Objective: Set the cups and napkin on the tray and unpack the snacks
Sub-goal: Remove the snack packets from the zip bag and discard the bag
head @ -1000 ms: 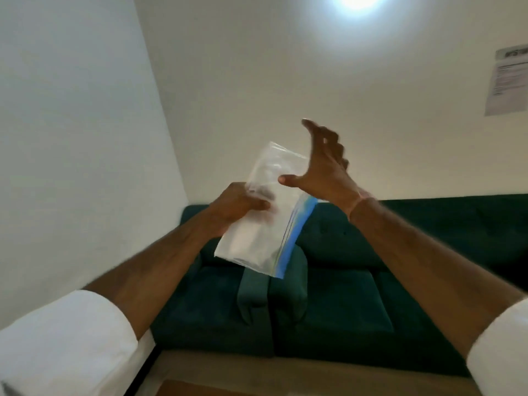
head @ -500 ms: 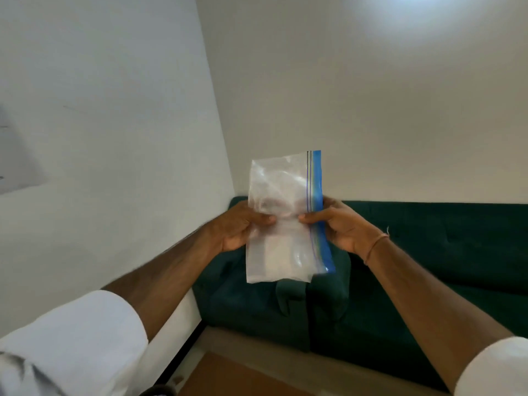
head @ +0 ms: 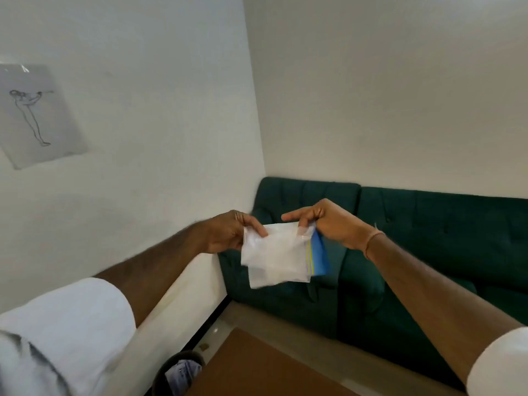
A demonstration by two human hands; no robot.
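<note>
Head view, against half a second ago: zip bag lower now and turned from upright to nearly flat, blue zip strip swung to the right and hanging down; both hands dropped with it; camera tipped further down and left, bringing a drawing into sight on the left wall.

Left hand pinching the bag's upper left corner, grip pressed together on the plastic between thumb and fingers. Right hand pinching the upper right edge just beside the zip strip, grip closed on the plastic with the forefinger stretched out to the left above it. Bag held in the air between the two hands, well above the sofa, clear and crumpled, something pale inside, too blurred to name. Thin band round the right wrist. White sleeves rolled back at both lower corners.

Room: two plain white walls meeting in a corner behind the hands. Dark green sofa along the back wall, tucked into that corner. Line drawing on a pale sheet, tilted, on the left wall. Brown bench at the bottom edge, bare where visible. Dark round bin beside it at the foot of the left wall, something pale inside.
</note>
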